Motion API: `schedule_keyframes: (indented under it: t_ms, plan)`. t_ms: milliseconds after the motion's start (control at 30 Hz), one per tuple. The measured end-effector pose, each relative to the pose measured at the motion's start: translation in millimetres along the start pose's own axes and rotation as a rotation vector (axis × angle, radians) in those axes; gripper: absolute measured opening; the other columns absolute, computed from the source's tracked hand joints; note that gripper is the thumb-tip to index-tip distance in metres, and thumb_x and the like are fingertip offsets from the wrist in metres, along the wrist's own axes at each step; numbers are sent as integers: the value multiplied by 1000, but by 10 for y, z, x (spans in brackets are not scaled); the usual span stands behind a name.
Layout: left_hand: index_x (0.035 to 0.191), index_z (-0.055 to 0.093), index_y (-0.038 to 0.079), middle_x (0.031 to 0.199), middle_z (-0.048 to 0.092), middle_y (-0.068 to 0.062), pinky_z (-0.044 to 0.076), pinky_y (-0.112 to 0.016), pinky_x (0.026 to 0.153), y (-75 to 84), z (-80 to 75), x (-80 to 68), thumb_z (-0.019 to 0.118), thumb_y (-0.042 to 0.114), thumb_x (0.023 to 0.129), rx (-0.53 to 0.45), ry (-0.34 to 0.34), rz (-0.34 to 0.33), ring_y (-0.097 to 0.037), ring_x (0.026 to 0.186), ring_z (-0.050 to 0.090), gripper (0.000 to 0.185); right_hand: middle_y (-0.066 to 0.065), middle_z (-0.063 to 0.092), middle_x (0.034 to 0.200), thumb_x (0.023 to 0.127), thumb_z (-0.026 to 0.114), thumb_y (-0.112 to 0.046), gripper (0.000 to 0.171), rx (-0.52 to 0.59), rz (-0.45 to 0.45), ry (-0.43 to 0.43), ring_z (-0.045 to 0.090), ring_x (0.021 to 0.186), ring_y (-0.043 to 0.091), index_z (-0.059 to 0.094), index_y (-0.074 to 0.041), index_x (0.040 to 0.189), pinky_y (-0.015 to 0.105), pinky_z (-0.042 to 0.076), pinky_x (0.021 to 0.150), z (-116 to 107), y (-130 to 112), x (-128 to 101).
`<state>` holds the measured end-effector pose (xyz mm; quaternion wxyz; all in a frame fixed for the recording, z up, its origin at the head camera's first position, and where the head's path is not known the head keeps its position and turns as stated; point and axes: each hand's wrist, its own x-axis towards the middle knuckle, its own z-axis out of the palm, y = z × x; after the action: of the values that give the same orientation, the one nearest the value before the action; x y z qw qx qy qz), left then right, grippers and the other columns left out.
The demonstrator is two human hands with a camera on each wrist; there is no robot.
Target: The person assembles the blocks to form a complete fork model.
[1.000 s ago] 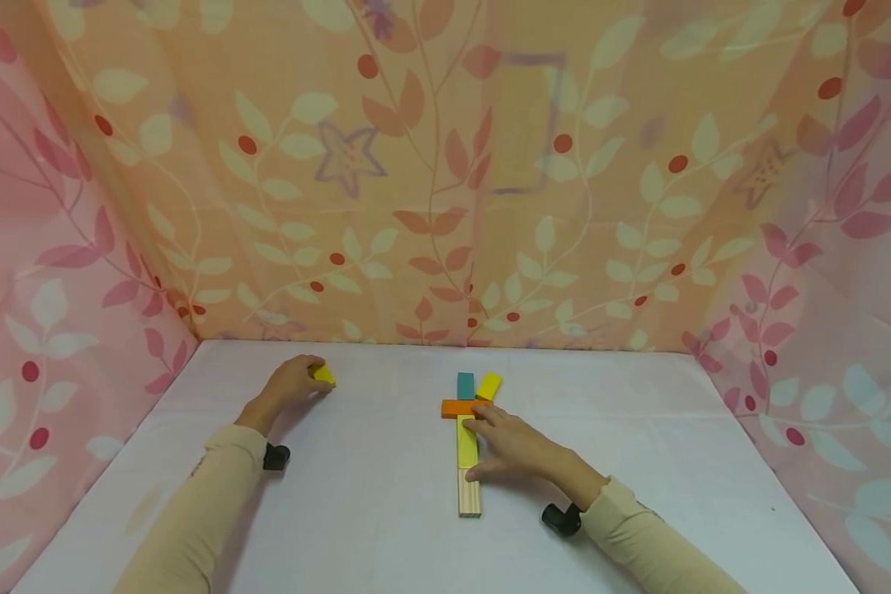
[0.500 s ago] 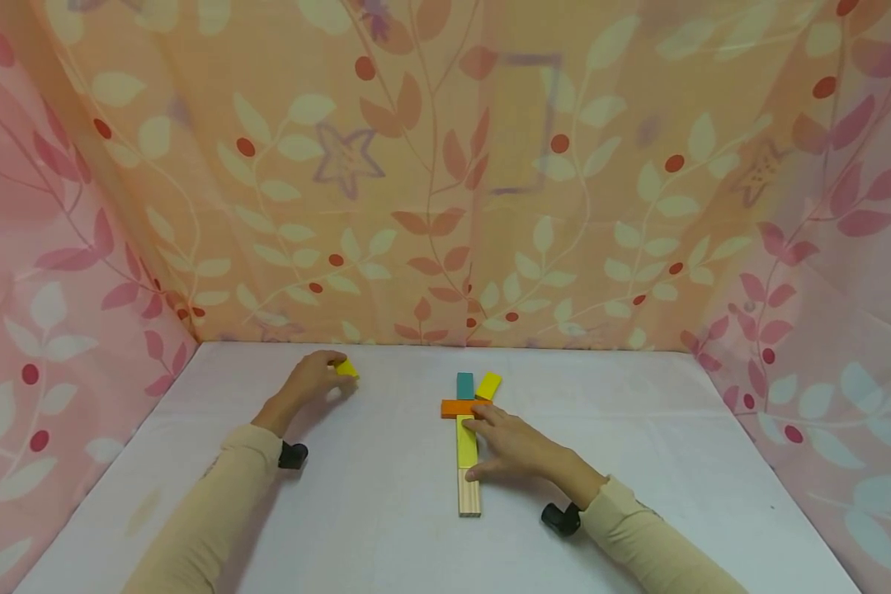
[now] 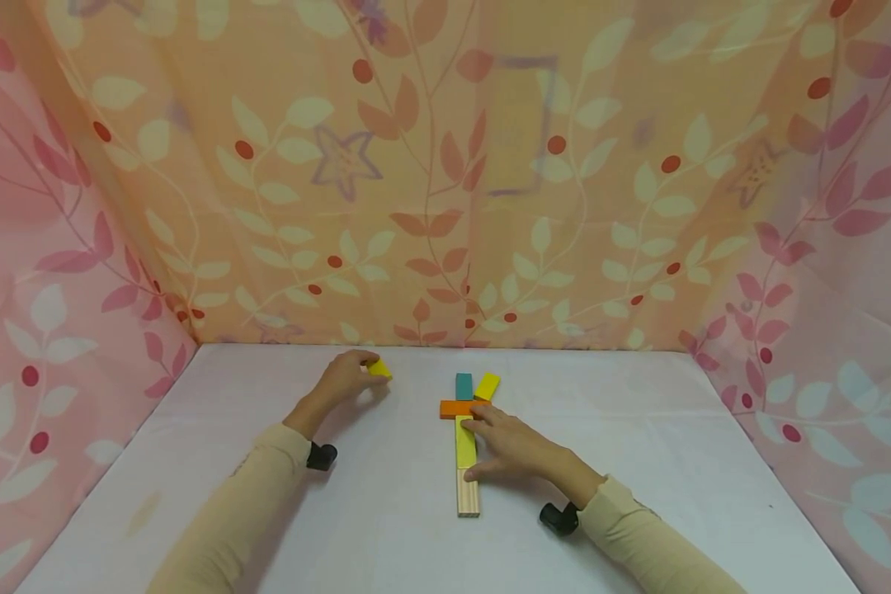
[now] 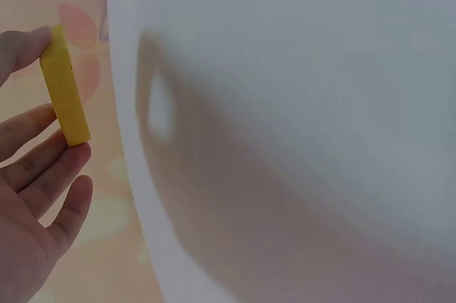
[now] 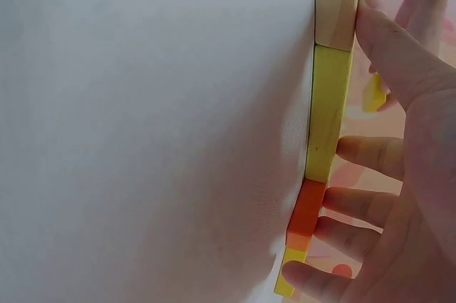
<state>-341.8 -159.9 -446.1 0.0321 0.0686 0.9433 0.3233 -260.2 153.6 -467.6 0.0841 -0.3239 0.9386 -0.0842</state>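
Note:
My left hand (image 3: pixel 341 379) pinches a small yellow block (image 4: pixel 65 96) between thumb and fingers, holding it above the table to the left of the other blocks. At the middle lies a row of blocks: a plain wooden one (image 3: pixel 468 499) nearest me, then a long light-yellow one (image 3: pixel 464 450), an orange one (image 3: pixel 453 409) set crosswise, and a teal one (image 3: pixel 464 386) behind. A second yellow block (image 3: pixel 487 386) slants off beside the teal one. With fingers spread, my right hand (image 3: pixel 520 448) rests on the wooden, light-yellow and orange blocks.
White cloth (image 3: pixel 624 396) covers the table. A floral curtain (image 3: pixel 431 206) rises along its back edge, with pink floral cloth (image 3: pixel 44 247) at both sides. A black wrist camera (image 3: pixel 559 520) sits under the right wrist, another (image 3: pixel 322 456) by the left.
My left hand has moved to the right with the yellow block, closer to the row. The right hand and the blocks under it have stayed in place.

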Motion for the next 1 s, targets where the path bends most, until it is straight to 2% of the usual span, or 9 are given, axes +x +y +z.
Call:
schedule_keyframes:
  t_ms: [200,500,733,1000]
  plan:
    - [122,57,10,123,57,-9,39,-45,98,158,153,56,69,41,75,-14,3,12,-28,113,50,58,5,25,149,66,50,-76,90,-4,8,-7,26,137,26,35,-24,139,48,32,106,-11,-1,2]
    - [120,58,10,120,59,-8,42,-42,94,389,359,106,70,42,74,-22,2,4,-25,106,52,57,4,25,149,65,50,-77,91,-4,12,-7,28,136,26,35,-24,138,48,33,105,-10,0,8]
    - [120,57,10,119,59,-6,42,-39,96,469,523,137,71,42,73,-43,14,-22,-22,104,51,59,5,27,148,65,49,-77,90,-6,7,2,30,135,26,37,-24,138,48,34,104,-11,-10,6]
    - [117,59,9,114,60,-6,44,-36,92,525,650,156,73,40,72,-81,-1,-33,-20,97,52,57,5,27,147,66,51,-76,90,-5,1,7,29,135,26,37,-24,138,48,35,104,-16,-22,3]
